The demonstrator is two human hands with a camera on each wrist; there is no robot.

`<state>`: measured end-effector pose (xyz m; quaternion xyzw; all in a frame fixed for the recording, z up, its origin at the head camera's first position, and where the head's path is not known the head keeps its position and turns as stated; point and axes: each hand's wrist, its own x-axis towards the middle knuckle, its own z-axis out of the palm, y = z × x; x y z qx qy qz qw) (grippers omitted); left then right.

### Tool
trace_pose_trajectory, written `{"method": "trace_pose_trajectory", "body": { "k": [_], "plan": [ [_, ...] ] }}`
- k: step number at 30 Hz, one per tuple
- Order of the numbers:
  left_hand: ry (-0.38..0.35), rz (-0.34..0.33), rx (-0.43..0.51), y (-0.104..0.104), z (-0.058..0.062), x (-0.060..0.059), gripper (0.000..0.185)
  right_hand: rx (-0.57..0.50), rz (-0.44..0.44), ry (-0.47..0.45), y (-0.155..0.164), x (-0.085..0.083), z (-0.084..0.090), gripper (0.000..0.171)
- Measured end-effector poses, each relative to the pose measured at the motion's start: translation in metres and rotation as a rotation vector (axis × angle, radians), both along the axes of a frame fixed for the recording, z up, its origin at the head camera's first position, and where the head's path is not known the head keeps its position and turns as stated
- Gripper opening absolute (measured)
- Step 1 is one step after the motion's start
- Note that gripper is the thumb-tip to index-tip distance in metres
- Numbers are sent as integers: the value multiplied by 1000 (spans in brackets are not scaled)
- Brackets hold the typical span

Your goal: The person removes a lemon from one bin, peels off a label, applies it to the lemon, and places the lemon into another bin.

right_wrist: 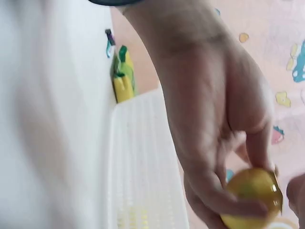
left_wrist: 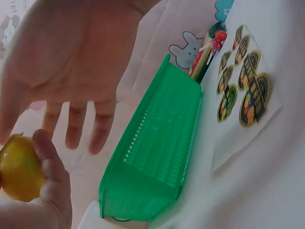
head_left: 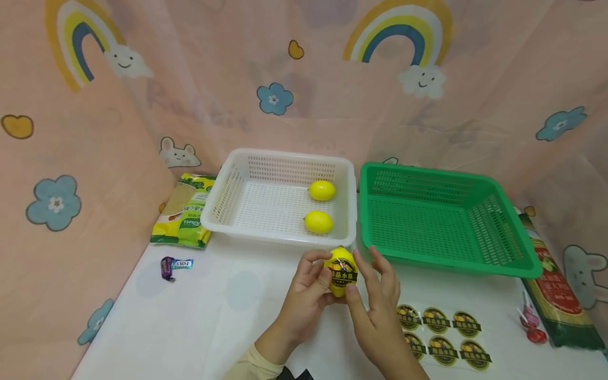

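So the lemon [head_left: 342, 270] is held up off the tabletop [head_left: 228, 316], just in front of the near rim of the white basket [head_left: 280, 196], roughly at that basket's front right corner. It stands on end, long axis pointing up and a bit away from the person, with a dark round sticker [head_left: 343, 275] facing the head camera.

Both hands are on it. The left hand [head_left: 306, 298] comes in from the lemon's left and grips it, fingers curled around the back and thumb on the front. The right hand [head_left: 377, 301] sits on the lemon's right side; the right wrist view shows its thumb and fingers curled round the fruit, so it's gripping too, with fingertips right by the sticker's edge. Neither hand is really nearer, the lemon is pinned between them.

Two more lemons [head_left: 322, 190] [head_left: 318, 222] lie in the white basket, on its right side, behind the held one. The green basket [head_left: 446, 219] is to the right of the lemon, with nothing visible in it. The sticker sheet [head_left: 442, 335] lies on the tabletop to the lemon's right and nearer the person, right beside the right wrist.
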<state>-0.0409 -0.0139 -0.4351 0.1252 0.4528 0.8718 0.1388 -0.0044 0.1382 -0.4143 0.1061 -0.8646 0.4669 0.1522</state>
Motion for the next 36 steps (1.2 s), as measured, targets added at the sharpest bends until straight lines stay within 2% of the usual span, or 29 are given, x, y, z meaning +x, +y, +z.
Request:
{"method": "trace_pose_trajectory", "body": {
  "k": [3, 8, 14, 16, 20, 23, 28, 33, 36],
  "plan": [
    [1, 23, -13, 6, -1, 4, 16, -16, -11, -18, -6, 1, -2, 52],
    [-14, 36, -6, 12, -4, 11, 18, 9, -7, -66, -7, 0, -5, 54],
    [110, 39, -19, 8, -7, 10, 34, 69, 6, -187, 2, 0, -1, 65],
    [150, 56, -28, 5, -7, 8, 37, 47, 6, -165, 4, 1, 1, 66],
    [213, 98, -47, 6, -8, 6, 37, -48, 31, -45, 1, 1, 2, 61],
    [232, 133, -47, 12, -9, 9, 33, -73, 47, -19, -4, 0, 2, 58],
    [203, 184, -13, 18, -11, 13, 32, -9, 23, 28, -9, -2, -1, 59],
    [235, 202, -17, 19, -14, 13, 37, 89, 1, 90, -9, -4, -6, 64],
    [236, 198, -40, 17, -16, 14, 41, 109, 6, 65, -7, -4, -9, 65]
  ]
}}
